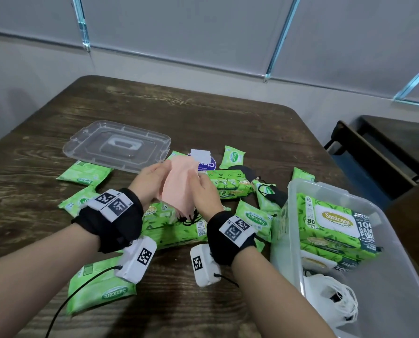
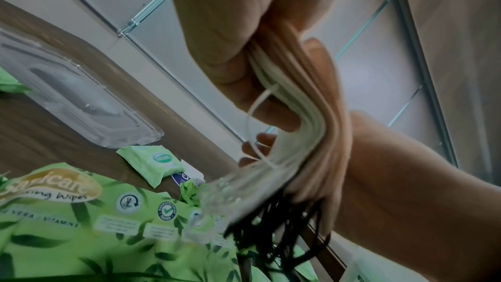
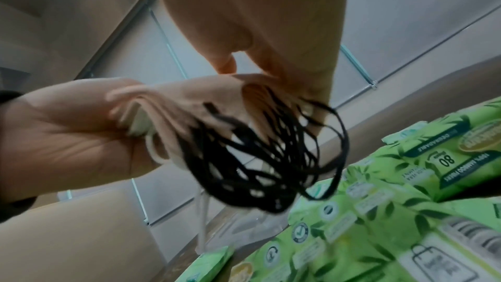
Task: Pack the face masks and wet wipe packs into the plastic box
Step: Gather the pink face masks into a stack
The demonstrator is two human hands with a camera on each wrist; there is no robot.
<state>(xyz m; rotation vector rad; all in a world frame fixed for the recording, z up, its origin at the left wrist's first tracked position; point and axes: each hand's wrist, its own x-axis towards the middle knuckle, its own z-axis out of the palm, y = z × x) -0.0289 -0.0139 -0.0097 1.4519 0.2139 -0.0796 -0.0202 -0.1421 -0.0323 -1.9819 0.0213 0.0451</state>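
Note:
Above the middle of the table, my left hand [image 1: 154,174] and right hand [image 1: 198,184] together hold a stack of pink face masks [image 1: 179,186]. The left grips one side, the right pinches the other. Black ear loops [image 3: 271,158] dangle from the stack's lower end. The left wrist view shows the masks [image 2: 306,136] edge-on, with white layers among them. At the right stands the clear plastic box [image 1: 292,215], holding large green wipe packs [image 1: 333,223] and a bag of white masks [image 1: 330,298]. Several green wipe packs [image 1: 174,230] lie under and around my hands.
The box's clear lid [image 1: 115,145] lies flat at the back left. A black mask [image 1: 274,193] lies among small wipe packs beside the box. A purple-and-white packet [image 1: 206,159] sits behind my hands. A dark bench [image 1: 374,152] stands off the table's right edge.

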